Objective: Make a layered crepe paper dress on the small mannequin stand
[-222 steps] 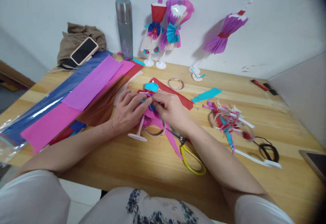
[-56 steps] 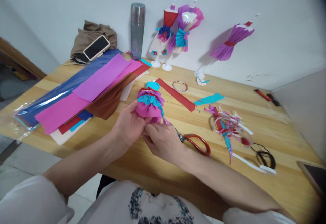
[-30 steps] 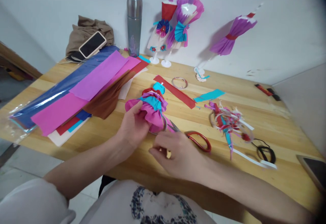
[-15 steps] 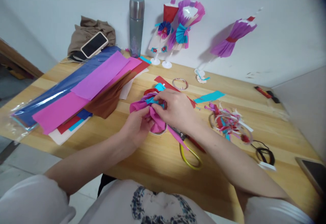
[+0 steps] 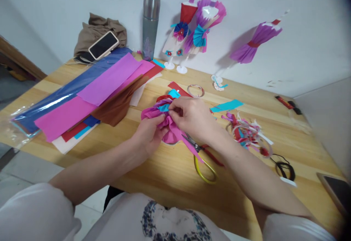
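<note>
At the middle of the table [image 5: 164, 186], the paper dress [image 5: 163, 108] sits between the left hand [image 5: 149, 133] and right hand [image 5: 193, 118], scissors [image 5: 196, 147] just right of it and nearer the viewer. Paper sheets [image 5: 108, 82] lie left, scraps [image 5: 246, 129] right. Behind, along the wall [image 5: 41, 14], a flask [image 5: 150, 32] stands left of two neighbouring dressed figures [image 5: 188, 14], a third figure [image 5: 253, 44] well apart on their right.

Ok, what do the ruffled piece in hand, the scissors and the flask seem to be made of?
Ruffled piece: matte, probably crepe paper, perhaps thin cloth; it bunches into soft folds.
Scissors: metal blades, judging by their grey sheen; handles possibly plastic, evenly coloured.
Flask: likely metal; its cap shows silvery streaks.
</note>
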`<state>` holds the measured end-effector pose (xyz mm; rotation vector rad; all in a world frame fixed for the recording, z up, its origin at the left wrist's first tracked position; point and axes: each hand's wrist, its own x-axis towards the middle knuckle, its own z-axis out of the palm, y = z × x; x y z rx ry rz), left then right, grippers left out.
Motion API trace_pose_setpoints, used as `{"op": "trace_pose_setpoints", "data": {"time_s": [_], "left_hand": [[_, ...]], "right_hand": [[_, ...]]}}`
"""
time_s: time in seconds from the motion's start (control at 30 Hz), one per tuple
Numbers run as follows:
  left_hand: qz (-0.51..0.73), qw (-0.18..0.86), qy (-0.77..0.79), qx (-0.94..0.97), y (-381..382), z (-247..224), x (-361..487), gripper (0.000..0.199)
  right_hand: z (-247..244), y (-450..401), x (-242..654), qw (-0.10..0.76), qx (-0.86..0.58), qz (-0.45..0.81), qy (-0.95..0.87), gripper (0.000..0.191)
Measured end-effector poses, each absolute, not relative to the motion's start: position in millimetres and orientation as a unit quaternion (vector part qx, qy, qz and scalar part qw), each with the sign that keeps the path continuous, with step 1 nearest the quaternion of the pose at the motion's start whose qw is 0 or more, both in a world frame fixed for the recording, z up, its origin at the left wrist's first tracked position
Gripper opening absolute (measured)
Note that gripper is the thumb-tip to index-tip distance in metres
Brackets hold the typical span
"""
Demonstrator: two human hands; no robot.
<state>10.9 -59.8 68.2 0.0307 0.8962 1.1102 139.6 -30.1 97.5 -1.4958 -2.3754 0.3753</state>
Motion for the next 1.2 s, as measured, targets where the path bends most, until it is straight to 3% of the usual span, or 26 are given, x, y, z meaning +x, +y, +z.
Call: {"op": "trace_pose_setpoints", "data": {"time_s": [0.23,0.53,0.73,1.0,1.2], "left_hand": [[0.498,0.759,0.418,-0.036,-56.5,71.3,10.4,0.023],[0.509,0.753,0.414,-0.051,-56.3,78.2,9.1,0.03],[0.496,0.752,0.43,-0.066,-54.9,78.7,8.1,0.032],[0.5,0.757,0.417,-0.049,-54.9,78.1,8.9,0.029],[0.506,0.754,0.416,-0.055,-55.7,76.3,9.0,0.028]], "right_hand": [[90.9,-31.3,141.0,0.236,-0.5,0.128,-0.823,0.017],[87.9,-33.1,141.3,0.215,-0.481,0.209,-0.824,0.018],[86.8,-19.1,153.5,0.291,-0.477,0.254,-0.79,0.022],[89.0,-27.0,147.9,0.223,-0.407,0.246,-0.851,0.034],[87.3,-17.7,155.1,0.259,-0.419,0.215,-0.843,0.032]]}}
